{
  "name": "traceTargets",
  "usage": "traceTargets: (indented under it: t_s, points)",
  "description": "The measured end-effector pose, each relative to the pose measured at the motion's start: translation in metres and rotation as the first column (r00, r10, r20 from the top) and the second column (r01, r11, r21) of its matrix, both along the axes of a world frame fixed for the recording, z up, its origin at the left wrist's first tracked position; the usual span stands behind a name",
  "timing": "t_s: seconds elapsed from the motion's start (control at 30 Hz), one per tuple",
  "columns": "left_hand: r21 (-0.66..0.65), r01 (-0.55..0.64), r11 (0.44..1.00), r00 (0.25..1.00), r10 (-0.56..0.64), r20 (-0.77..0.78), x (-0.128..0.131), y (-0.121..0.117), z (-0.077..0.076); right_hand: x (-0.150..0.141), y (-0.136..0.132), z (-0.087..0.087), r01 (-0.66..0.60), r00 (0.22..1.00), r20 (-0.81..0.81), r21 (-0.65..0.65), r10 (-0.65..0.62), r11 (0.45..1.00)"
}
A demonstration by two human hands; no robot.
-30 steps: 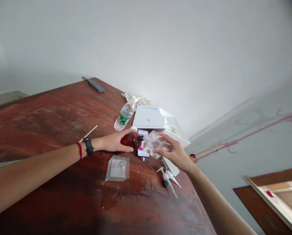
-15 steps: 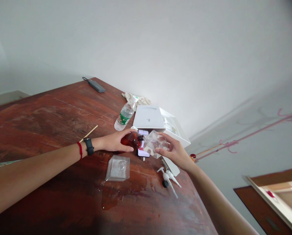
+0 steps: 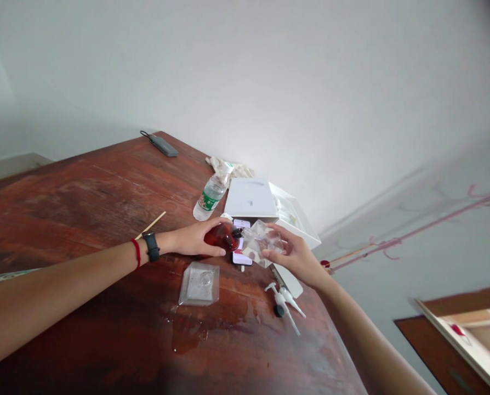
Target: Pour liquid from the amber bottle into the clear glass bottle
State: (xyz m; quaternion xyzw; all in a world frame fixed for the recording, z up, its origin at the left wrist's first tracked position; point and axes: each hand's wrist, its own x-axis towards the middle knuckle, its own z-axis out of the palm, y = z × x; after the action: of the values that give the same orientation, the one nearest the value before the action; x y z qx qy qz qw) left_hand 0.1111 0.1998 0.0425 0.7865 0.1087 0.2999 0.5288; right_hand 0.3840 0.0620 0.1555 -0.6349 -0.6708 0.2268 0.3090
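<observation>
My left hand [image 3: 195, 240] wraps around a dark amber bottle [image 3: 223, 236] lying on its side, its black neck pointing right. My right hand [image 3: 295, 258] pinches a crumpled clear plastic wrapping [image 3: 262, 241] close to the bottle's neck. Below both hands, a smartphone with a lit screen [image 3: 242, 258] lies on the wooden table [image 3: 84, 214], partly hidden by the bottle and wrapping. Near my right hand lie two white pump dispensers [image 3: 281, 305], apart from it.
A clear plastic tray [image 3: 199, 283] sits near a wet spill [image 3: 185, 336]. Farther back are a white box with its lid [image 3: 251, 198], a water bottle [image 3: 212, 193], a crumpled cloth [image 3: 228, 167], a wooden stick [image 3: 151, 225] and a black power bank [image 3: 163, 146]. The table's edge runs close to my right arm.
My hands, the bottle and the wrapping stay in nearly the same grip. The whole view has shifted slightly.
</observation>
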Motion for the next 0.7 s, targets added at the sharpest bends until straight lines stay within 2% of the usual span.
traceTargets:
  t_s: [0.7]
  points:
    - [-0.017, 0.001, 1.0, 1.0, -0.001, -0.016, -0.0002, -0.0001, 0.001, -0.0032, 0.0039, 0.0082, -0.031, 0.999, 0.04, -0.016, 0.031, 0.999]
